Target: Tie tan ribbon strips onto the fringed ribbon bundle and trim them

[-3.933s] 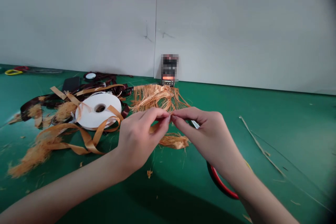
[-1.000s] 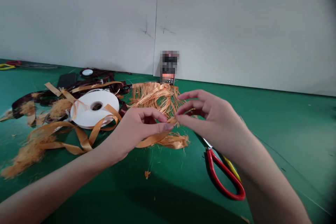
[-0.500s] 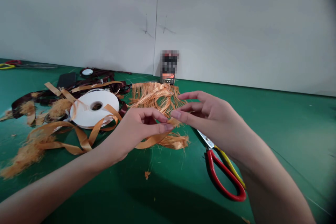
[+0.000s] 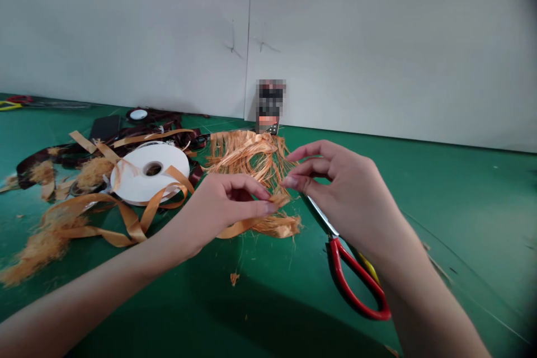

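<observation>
Between the thumb and fingers of my left hand [image 4: 226, 207] is the frayed end of an orange satin ribbon [image 4: 280, 200]. The ribbon hangs in a loop below that hand. My right hand [image 4: 350, 196] is just right of this end, thumb and fingertips drawn together and index finger stretched forward. Whatever they pinch is too fine to make out. Beneath the right hand lie scissors [image 4: 334, 263] with one red and one yellow handle. Behind both hands spreads fringed orange ribbon [image 4: 237, 151], and a frayed strip [image 4: 283, 226] lies on the table below them.
A white spool [image 4: 130, 179] with loose orange ribbon stands at left. Fluffy orange threads [image 4: 46, 246] and dark brown ribbon [image 4: 31, 165] lie around it. A partly blurred upright box [image 4: 271, 109] leans at the white wall. More scissors [image 4: 14, 103] lie far left on the green table.
My right hand has moved slightly right, away from the ribbon end, widening the gap between the hands. More of the frayed end and scissor blades shows. The left hand keeps its pinch.
</observation>
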The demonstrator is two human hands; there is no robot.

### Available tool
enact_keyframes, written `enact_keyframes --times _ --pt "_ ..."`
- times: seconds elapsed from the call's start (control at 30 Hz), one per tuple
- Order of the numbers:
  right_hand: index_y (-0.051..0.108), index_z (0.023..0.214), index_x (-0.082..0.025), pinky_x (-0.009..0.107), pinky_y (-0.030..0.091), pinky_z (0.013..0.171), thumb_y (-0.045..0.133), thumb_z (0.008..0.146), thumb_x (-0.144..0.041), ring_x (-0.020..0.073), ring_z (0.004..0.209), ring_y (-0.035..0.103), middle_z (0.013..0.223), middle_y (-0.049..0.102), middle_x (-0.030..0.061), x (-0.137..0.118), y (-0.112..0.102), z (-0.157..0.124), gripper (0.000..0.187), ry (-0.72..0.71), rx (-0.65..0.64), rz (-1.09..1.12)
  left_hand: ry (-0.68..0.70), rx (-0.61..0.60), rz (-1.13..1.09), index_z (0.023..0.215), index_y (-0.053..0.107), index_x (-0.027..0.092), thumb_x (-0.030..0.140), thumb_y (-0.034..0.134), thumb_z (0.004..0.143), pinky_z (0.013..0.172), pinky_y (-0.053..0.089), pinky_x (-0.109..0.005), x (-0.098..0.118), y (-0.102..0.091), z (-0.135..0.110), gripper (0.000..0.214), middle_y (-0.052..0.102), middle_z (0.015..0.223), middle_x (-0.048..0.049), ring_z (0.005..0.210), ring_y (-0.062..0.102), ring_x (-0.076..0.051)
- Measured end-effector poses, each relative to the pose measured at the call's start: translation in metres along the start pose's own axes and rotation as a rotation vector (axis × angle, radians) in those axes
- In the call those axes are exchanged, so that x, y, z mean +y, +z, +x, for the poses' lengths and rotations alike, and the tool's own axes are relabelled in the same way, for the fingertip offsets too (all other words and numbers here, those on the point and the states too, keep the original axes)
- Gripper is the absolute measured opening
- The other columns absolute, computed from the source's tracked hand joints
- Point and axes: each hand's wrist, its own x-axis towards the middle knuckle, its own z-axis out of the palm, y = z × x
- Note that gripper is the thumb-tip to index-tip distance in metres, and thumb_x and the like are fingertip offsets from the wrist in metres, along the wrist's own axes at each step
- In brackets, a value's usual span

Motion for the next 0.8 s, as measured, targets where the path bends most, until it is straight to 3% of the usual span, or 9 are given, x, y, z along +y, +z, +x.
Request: enact_keyframes --times 0.4,0.57,0.67,0.8 --pt "0.053 0.072 -0.024 0.030 0.053 0.066 0.061 0.077 -0.005 0.0158 0.067 0.071 0.066 0.069 -0.0050 0.005 0.000 0.000 0.021 -0.077 0.133 -0.029 0.042 0.005 0.067 0.069 0.072 0.021 0.034 0.082 0.065 0.065 0.050 -0.027 0.000 0.002 0.002 0.017 0.070 0.080 -0.0037 0.072 0.062 -0.016" --pt "0.056 0.089 -0.025 0.033 0.052 0.061 0.068 0.079 -0.021 0.0191 0.069 0.069 0.072 0.072 -0.0007 0.003 -0.002 0.000 0.016 -0.040 0.083 -0.013 0.077 0.012 0.032 0.070 0.071 0.021 0.032 0.081 0.067 0.067 0.051 -0.026 -0.003 0.002 0.001 0.015 0.072 0.083 -0.0023 0.074 0.063 -0.015" --pt "0.053 0.107 -0.022 0.034 0.054 0.061 0.073 0.073 -0.032 0.0209 0.076 0.068 0.091 0.072 0.0061 0.004 0.001 -0.004 0.040 0.016 0.055 0.035 0.095 0.045 -0.004 0.071 0.070 0.020 0.031 0.080 0.067 0.068 0.051 -0.027 -0.004 0.003 0.000 0.015 0.070 0.082 -0.0015 0.073 0.063 -0.015" --pt "0.051 0.108 -0.020 0.035 0.056 0.059 0.077 0.062 -0.033 0.0212 0.073 0.067 0.095 0.067 0.0086 0.004 0.010 -0.011 0.054 0.033 0.099 0.005 0.145 0.109 -0.021 0.071 0.068 0.020 0.028 0.076 0.070 0.066 0.050 -0.024 -0.002 0.005 0.000 0.012 0.069 0.080 0.0000 0.071 0.060 -0.013"
